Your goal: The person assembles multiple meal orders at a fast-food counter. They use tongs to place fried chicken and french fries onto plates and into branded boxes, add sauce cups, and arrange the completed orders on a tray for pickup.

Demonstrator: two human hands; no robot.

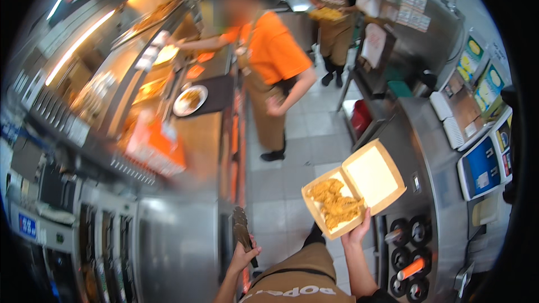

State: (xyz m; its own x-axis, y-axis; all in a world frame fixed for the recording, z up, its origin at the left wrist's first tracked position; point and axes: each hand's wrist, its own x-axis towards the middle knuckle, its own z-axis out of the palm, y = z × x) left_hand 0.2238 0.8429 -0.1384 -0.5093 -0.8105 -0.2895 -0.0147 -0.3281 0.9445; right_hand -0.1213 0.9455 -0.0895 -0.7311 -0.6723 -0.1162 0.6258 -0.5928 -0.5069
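My right hand (pixel 357 232) holds up an opened cardboard takeaway box (pixel 314 188) by its near corner. Several pieces of breaded fried chicken (pixel 338 202) lie in its base, and the lid (pixel 375 175) is folded back to the right. In my left hand (pixel 242 257), low and to the left of the box, is a pair of dark tongs (pixel 241 229), its tips pointing away from me. Nothing shows between the tips. The tongs and the box are well apart, with tiled floor between them.
A co-worker in an orange shirt (pixel 275 50) reaches over the heated counter on the left. There, a white plate of food (pixel 190 101) and an orange carton (pixel 154 146) stand. Another person (pixel 334 17) carries food farther back. Steel counter (pixel 412 134) and cup dispensers (pixel 412 241) border the right.
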